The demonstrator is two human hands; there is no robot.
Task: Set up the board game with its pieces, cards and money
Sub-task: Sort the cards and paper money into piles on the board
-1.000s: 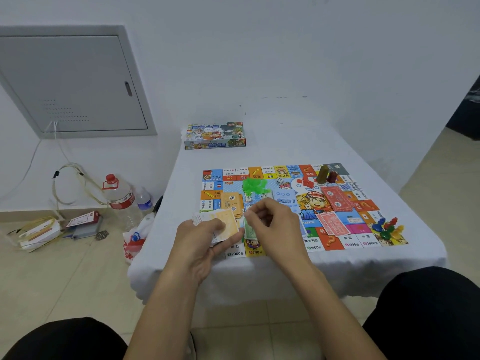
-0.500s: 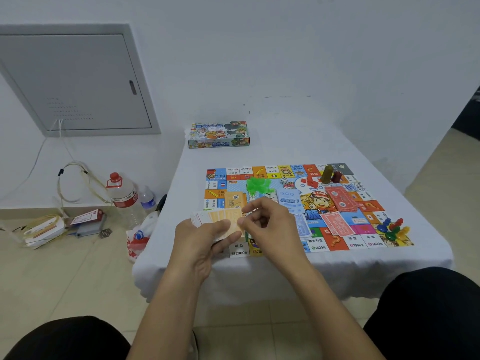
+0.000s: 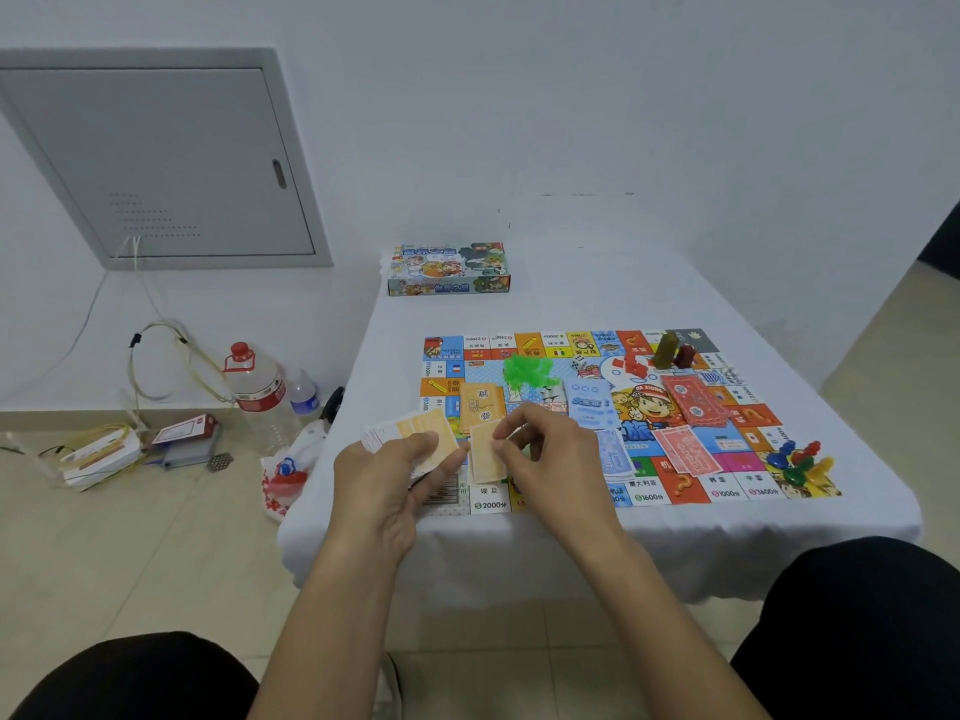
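Observation:
The colourful game board (image 3: 748,428) lies flat on the white table. My left hand (image 3: 387,480) grips a fanned stack of play money (image 3: 410,433), orange note on top, over the board's near left corner. My right hand (image 3: 550,454) pinches a single orange note (image 3: 485,457) just right of the stack. On the board lie an orange pile (image 3: 482,405), blue piles (image 3: 589,405), red piles (image 3: 688,449), green plastic pieces (image 3: 524,368), red pieces (image 3: 634,366), two tall tokens (image 3: 672,350) and coloured pawns (image 3: 800,459).
The game box (image 3: 449,270) stands at the table's far left edge. The white tablecloth (image 3: 649,283) hangs over the near edge. On the floor at left are water bottles (image 3: 260,392), cables, small boxes (image 3: 104,452) and a bag. My knees are in the bottom corners.
My right hand has drawn an orange note off the stack and holds it apart from it; a second ago a green note was between the fingers. Both hands have stayed over the near left corner.

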